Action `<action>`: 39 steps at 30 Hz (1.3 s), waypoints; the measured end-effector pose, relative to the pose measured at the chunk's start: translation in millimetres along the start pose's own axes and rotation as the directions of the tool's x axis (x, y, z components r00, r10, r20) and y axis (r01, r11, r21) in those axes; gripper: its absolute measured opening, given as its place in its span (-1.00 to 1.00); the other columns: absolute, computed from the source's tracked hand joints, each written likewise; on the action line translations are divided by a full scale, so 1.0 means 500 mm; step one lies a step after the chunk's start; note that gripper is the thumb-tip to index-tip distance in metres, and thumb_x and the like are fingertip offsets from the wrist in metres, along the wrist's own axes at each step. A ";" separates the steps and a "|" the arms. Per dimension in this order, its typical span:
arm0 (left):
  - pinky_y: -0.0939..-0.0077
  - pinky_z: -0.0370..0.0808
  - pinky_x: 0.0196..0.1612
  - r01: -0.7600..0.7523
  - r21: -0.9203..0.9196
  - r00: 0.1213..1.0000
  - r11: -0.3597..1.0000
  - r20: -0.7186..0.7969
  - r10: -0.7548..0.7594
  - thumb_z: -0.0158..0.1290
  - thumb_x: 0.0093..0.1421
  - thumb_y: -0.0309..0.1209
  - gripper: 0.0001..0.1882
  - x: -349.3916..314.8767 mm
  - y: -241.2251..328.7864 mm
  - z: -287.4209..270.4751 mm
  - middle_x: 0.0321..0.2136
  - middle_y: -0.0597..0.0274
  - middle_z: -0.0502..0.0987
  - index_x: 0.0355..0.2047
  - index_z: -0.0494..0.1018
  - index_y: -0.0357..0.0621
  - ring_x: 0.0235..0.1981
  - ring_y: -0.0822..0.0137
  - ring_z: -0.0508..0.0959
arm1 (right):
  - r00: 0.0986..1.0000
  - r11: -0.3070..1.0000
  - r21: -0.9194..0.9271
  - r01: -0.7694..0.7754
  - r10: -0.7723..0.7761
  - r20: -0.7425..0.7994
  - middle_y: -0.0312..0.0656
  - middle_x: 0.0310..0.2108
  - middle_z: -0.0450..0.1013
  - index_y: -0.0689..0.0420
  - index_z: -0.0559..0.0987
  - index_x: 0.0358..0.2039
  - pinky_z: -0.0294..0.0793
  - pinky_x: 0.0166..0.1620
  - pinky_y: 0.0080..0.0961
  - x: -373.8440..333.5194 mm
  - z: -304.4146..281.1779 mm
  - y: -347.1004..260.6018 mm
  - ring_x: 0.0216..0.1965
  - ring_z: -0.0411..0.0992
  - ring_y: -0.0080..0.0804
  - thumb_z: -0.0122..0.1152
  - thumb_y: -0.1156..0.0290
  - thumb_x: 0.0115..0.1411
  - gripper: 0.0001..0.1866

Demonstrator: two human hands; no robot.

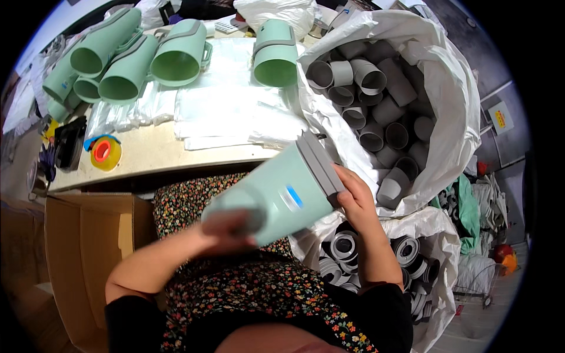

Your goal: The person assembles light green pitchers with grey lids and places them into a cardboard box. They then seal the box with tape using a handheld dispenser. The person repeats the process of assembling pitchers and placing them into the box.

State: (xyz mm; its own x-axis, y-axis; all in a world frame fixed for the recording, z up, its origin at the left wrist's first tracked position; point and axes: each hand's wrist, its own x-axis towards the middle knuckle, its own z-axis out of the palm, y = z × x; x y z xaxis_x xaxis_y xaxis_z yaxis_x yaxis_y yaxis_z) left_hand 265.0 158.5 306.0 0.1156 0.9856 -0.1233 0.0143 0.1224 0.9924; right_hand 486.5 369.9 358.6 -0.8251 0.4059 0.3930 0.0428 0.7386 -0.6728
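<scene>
A pale green jug with a grey lid is tilted in front of me, its lidded end up and to the right. A small blue-and-white mark shows on its side. My right hand grips the lidded end, fingers wrapped round the grey edge. At the jug's lower left end my left hand is smeared by motion, so its fingers cannot be made out. Next to that hand is a blurred grey round shape; whether it is held or part of the jug, I cannot tell.
Several green jugs lie on the table by clear plastic bags and a tape roll. A white sack of grey cups stands right, above another sack of grey lids. An open carton stands left.
</scene>
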 end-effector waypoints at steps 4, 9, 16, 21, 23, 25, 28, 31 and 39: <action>0.24 0.39 -0.12 0.094 0.332 0.990 0.939 -0.127 -0.054 0.04 0.14 -0.33 -0.61 -0.003 0.016 -0.001 -0.19 -0.18 0.41 -0.10 0.24 -0.29 -0.21 -0.02 0.50 | 0.989 0.965 -0.217 -0.145 0.140 -0.039 0.03 -0.22 0.42 0.28 0.43 -0.06 0.32 -0.07 -0.38 0.040 0.031 -0.014 -0.17 0.39 -0.11 -0.01 0.27 0.17 -0.59; 0.30 0.42 -0.13 -0.028 0.603 0.994 0.797 -0.064 0.083 0.05 0.13 -0.39 -0.57 -0.053 0.009 -0.002 -0.14 -0.06 0.41 -0.01 0.26 -0.19 -0.19 0.02 0.49 | 0.978 0.975 0.088 -0.203 0.206 -0.028 -0.07 -0.19 0.46 0.27 0.47 -0.09 0.30 -0.04 -0.49 0.092 0.078 0.039 -0.13 0.39 -0.33 0.01 0.18 0.17 -0.57; 0.23 0.36 -0.04 0.809 0.307 0.348 0.501 -0.937 0.012 0.12 0.04 -0.27 -0.43 -0.318 -0.219 -0.150 -0.15 -0.13 0.43 0.02 0.24 -0.23 -0.08 -0.08 0.40 | 0.990 0.815 0.563 0.138 -0.129 -0.056 0.02 -0.30 0.47 0.25 0.51 -0.38 0.05 0.17 -0.10 0.115 0.082 0.183 -0.15 0.38 -0.18 -0.35 -0.01 0.28 -0.41; 0.10 0.42 -0.33 0.877 0.288 0.321 0.385 -0.947 -0.023 -0.01 0.12 -0.28 -0.77 -0.311 -0.279 -0.201 -0.50 -0.09 0.49 -0.32 0.35 -0.17 -0.41 -0.10 0.48 | 0.941 0.652 0.715 0.251 -0.337 -0.024 0.00 -0.47 0.48 0.23 0.47 -0.48 -0.03 0.20 -0.07 0.212 0.133 0.149 -0.25 0.39 -0.17 -0.27 0.10 0.27 -0.53; 0.07 0.41 -0.38 0.856 0.335 0.344 0.393 -0.938 0.048 -0.03 0.13 -0.30 -0.81 -0.278 -0.253 -0.210 -0.55 -0.08 0.48 -0.40 0.34 -0.17 -0.46 -0.11 0.48 | 0.974 0.788 0.582 0.202 -0.222 -0.038 -0.03 -0.50 0.47 0.18 0.42 -0.54 -0.05 0.20 -0.07 0.231 0.151 0.138 -0.29 0.38 -0.22 -0.27 0.15 0.27 -0.57; 0.06 0.40 -0.38 0.850 0.335 0.339 0.407 -0.939 0.066 -0.03 0.13 -0.31 -0.82 -0.247 -0.224 -0.225 -0.54 -0.09 0.48 -0.43 0.33 -0.18 -0.46 -0.11 0.48 | 0.984 0.754 0.635 0.169 -0.170 -0.059 -0.04 -0.52 0.47 0.17 0.43 -0.54 -0.03 0.20 -0.08 0.234 0.166 0.140 -0.33 0.36 -0.26 -0.25 0.16 0.27 -0.59; 0.19 0.41 -0.15 0.675 0.411 0.352 0.612 -0.909 0.223 -0.03 0.11 -0.42 -0.75 -0.194 -0.221 -0.201 -0.27 -0.11 0.48 -0.18 0.37 -0.21 -0.22 -0.05 0.48 | 0.960 0.558 0.798 0.228 -0.264 -0.089 -0.08 -0.58 0.47 0.11 0.44 -0.59 0.12 0.09 -0.23 0.230 0.156 0.171 -0.46 0.32 -0.34 -0.21 0.17 0.25 -0.60; 0.35 0.25 0.11 0.291 0.554 0.456 0.780 -0.797 0.396 -0.08 0.20 -0.36 -0.63 -0.103 -0.158 -0.159 0.01 -0.02 0.36 0.00 0.32 -0.24 0.07 0.07 0.34 | 0.944 0.481 0.848 0.222 -0.324 -0.063 -0.16 -0.63 0.49 0.04 0.45 -0.65 0.16 0.03 -0.32 0.212 0.118 0.180 -0.50 0.31 -0.39 -0.19 0.19 0.25 -0.61; 0.34 0.04 0.21 -0.466 0.033 0.816 0.884 -0.370 0.444 -0.26 0.22 -0.19 -0.45 0.093 -0.112 -0.137 0.13 -0.08 0.20 0.10 0.17 -0.36 0.19 0.14 0.17 | 0.959 0.031 0.992 0.119 -0.263 -0.106 -0.27 -0.53 0.50 0.00 0.41 -0.65 0.25 0.00 -0.34 0.252 0.139 0.130 -0.48 0.31 -0.42 -0.10 0.31 0.24 -0.69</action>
State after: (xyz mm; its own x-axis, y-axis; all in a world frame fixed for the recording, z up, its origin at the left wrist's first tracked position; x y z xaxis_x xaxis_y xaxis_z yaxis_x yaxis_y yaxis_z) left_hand 201.6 205.3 244.9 -0.2668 0.9019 0.3396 -0.0088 -0.3547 0.9350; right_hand 346.2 431.7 321.0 -0.7426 0.2526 0.6202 -0.6556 -0.4631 -0.5964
